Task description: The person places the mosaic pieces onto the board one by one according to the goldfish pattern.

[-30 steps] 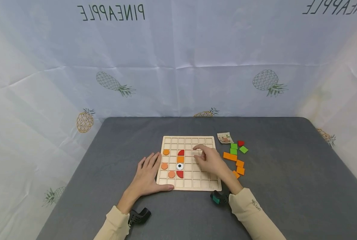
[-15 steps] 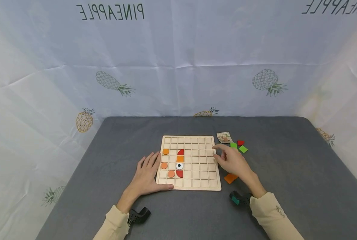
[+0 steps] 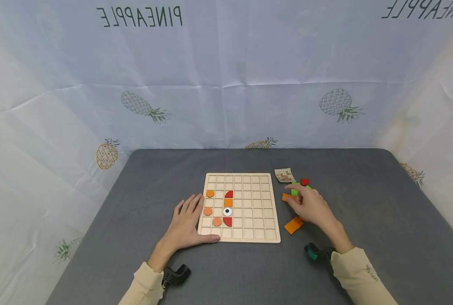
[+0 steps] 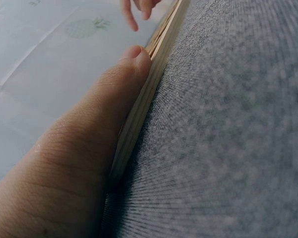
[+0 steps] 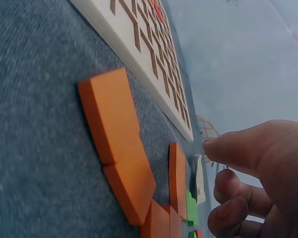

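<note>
A square wooden grid board (image 3: 253, 212) lies on the grey table. In its left half sit several orange discs (image 3: 209, 193), two red quarter-round tiles (image 3: 227, 221), an orange square tile (image 3: 228, 202) and a white disc with a black dot (image 3: 227, 211). My left hand (image 3: 186, 224) rests at the board's left front corner, fingers spread, thumb (image 4: 116, 82) along the front edge. Right of the board, my right hand (image 3: 312, 205) is above the loose orange tiles (image 5: 111, 116), thumb and forefinger apart with nothing between them. It partly hides those tiles from the head view.
Green tiles (image 3: 295, 186) and a red tile (image 3: 305, 182) lie beyond the right hand. A small printed card (image 3: 285, 175) sits off the board's far right corner. A pineapple-print cloth (image 3: 226, 114) hangs behind the table. Each wrist carries a black camera mount (image 3: 177, 275).
My right hand has moved from above the board to the right, over the loose tiles. The left hand and the tiles on the board stay where they were.
</note>
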